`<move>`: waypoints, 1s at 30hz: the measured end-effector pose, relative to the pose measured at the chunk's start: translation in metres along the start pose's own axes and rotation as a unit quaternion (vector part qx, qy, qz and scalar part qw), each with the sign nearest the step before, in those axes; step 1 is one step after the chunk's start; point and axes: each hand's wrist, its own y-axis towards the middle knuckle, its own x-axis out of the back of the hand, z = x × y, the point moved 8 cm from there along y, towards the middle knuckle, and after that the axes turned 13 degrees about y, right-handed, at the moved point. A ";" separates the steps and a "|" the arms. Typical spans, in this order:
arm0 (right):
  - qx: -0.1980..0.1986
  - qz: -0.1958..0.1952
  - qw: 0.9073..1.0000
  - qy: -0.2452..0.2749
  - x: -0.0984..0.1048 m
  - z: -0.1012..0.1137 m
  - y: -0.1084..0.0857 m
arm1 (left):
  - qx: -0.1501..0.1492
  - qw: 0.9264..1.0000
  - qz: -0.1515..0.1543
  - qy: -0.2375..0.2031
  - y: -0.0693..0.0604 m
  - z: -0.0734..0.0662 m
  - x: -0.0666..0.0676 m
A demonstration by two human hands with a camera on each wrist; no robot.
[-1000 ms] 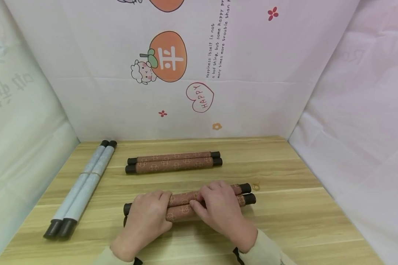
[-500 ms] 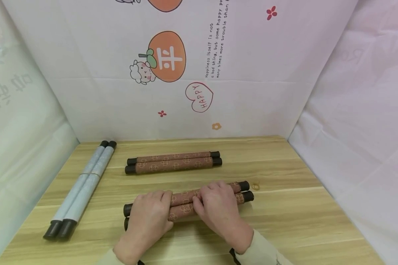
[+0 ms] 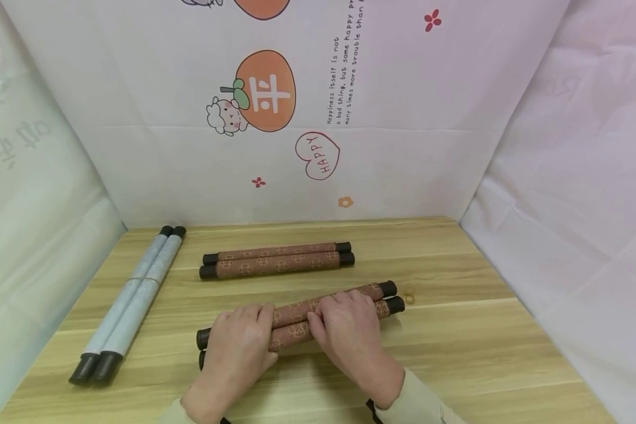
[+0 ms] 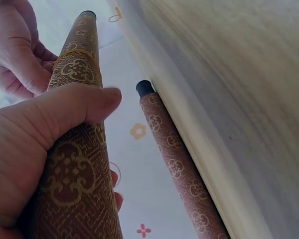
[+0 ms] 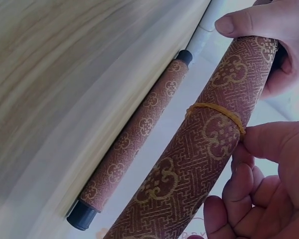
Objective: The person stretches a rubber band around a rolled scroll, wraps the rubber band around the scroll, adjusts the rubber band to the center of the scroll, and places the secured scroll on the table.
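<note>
Swinging slightly askew in the two hands, the near brown patterned pair of rolls now has its right end higher in the head view than half a second ago, while its left end sits a touch nearer the tabletop's near edge. Whether that right end is rising or only turning toward the far edge, I cannot tell. The pair is held toward the middle of the near edge of the tabletop. The left hand grips it near its left end, thumb laid across the top. The right hand appears to pinch the yellow rubber band that circles the pair, its other fingers curled beneath.

Elsewhere nothing shifts: the other brown pair lies nearly parallel to the far edge, the pale pair runs along the left edge with its own band round it, and the loose band lies toward the right edge. The change looks like a small adjustment of angle; with fingers at the band, the banding seems unfinished.
</note>
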 end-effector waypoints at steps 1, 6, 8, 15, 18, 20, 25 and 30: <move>0.002 0.002 1.000 0.003 0.000 0.001 0.000 | -0.001 1.000 0.001 -0.001 -0.001 0.001 0.000; -0.002 0.021 0.999 0.027 -0.002 0.001 0.001 | -0.006 1.000 -0.005 -0.009 -0.003 0.003 0.001; -0.010 0.024 0.999 0.036 -0.001 -0.001 0.001 | -0.004 1.000 -0.008 -0.013 -0.004 0.005 0.001; 0.008 -0.035 0.998 0.057 0.013 -0.009 0.000 | 0.009 1.000 0.000 -0.021 -0.006 0.014 -0.003; 0.010 -0.045 0.998 0.048 0.017 -0.015 -0.002 | 0.014 0.999 0.019 -0.022 -0.007 0.019 -0.007; 0.005 -0.039 0.998 0.041 0.018 -0.019 -0.004 | 0.022 0.999 0.036 -0.024 -0.008 0.024 -0.010; -0.008 -0.024 0.999 0.041 0.015 -0.027 -0.005 | 0.058 0.995 0.082 -0.020 -0.012 0.043 -0.016; -0.004 -0.015 0.999 0.050 0.013 -0.029 -0.003 | 0.105 0.988 0.112 -0.020 -0.020 0.066 -0.015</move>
